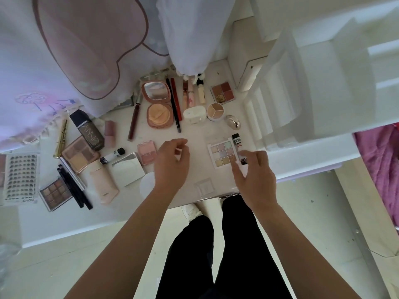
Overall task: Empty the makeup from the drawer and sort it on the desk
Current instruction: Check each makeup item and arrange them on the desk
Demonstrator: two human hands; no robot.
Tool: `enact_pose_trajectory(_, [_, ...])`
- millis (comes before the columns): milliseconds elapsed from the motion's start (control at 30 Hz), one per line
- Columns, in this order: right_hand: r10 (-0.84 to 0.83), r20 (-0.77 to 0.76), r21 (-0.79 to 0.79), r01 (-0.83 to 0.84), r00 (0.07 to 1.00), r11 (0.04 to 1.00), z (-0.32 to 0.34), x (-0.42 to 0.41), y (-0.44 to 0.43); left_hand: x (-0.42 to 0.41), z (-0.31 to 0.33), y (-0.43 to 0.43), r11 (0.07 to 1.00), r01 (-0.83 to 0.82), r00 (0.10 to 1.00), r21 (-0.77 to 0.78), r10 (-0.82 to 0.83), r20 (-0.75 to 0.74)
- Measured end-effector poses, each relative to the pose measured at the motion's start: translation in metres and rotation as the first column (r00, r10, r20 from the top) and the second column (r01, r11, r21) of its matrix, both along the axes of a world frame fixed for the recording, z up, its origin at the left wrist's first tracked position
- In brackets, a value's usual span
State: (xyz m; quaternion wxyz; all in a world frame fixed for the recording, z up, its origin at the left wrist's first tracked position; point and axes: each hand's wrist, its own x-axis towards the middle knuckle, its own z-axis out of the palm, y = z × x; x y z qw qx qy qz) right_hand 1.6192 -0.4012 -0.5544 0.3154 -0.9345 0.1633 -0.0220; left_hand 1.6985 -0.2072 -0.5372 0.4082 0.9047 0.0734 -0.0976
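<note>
Black-capped tube [237, 140] / right hand [255, 180]: fingers spread and only lightly bent, with thumb and forefinger either side of the tube's lower end. Contact is plain. Whether I have a true pinch or a mere touch, I cannot tell from this view.
Tube position: lying on the desk [194, 134], cap toward 12 o'clock, along the right edge of the pastel palette [221, 153]. Touching it or just beside it, I cannot tell. The palette sits at 10 o'clock of the hand.
Left hand [171, 164]: loosely curled and holding nothing, over bare desk. The pink blush compact [146, 153] is just beside it at 9 o'clock.
Step in hand (my reading): placing or re-sorting the tube.
How to do it well: take the barrel mid-length, not the cap, and lift clear so the palette is not dragged. A matching tube [112, 156] lies toward 9 o'clock of the desk, and I judge that to be its group. Lay it flat, since a round barrel may roll toward the near edge.
Makeup, far side: open powder compact [157, 104] at 12 o'clock, with pencils [174, 102] just beside it. The concealer pot [215, 112] and four-pan palette [223, 92] are at 1 o'clock.
Makeup, left side: brown nine-pan palette [55, 194] at 8 o'clock, lash tray [20, 175] at 9 o'clock.
Drawer: I cannot pick it out here.
Progress (judgement): most items are out on the desk and the sorting is partly done.
</note>
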Motion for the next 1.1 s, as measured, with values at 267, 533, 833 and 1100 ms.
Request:
enact_pose_trajectory(267, [0.514, -0.104, 0.115, -0.503, 0.852, 0.857, -0.004, -0.017, 0.035, -0.061, -0.025, 0.065, 0.864, 0.100, 0.935, 0.494, -0.252, 0.251])
enact_pose_trajectory(533, [0.502, -0.193, 0.247, -0.454, 0.843, 0.856, 0.002, -0.006, 0.057, -0.053, -0.025, 0.077, 0.910, 0.149, 0.952, 0.387, -0.238, 0.194])
enact_pose_trajectory(833, [0.134, -0.075, 0.651, -0.054, 0.988, 0.758, 0.062, 0.026, 0.077, -0.021, 0.071, 0.082, 0.843, -0.323, 0.912, -0.430, 0.156, -0.380])
enact_pose_trajectory(1100, [0.221, 0.215, 0.719, -0.307, 0.951, 0.624, 0.128, 0.047, 0.102, -0.008, 0.141, 0.102, 0.638, -0.286, 0.841, -0.715, -0.190, -0.506])
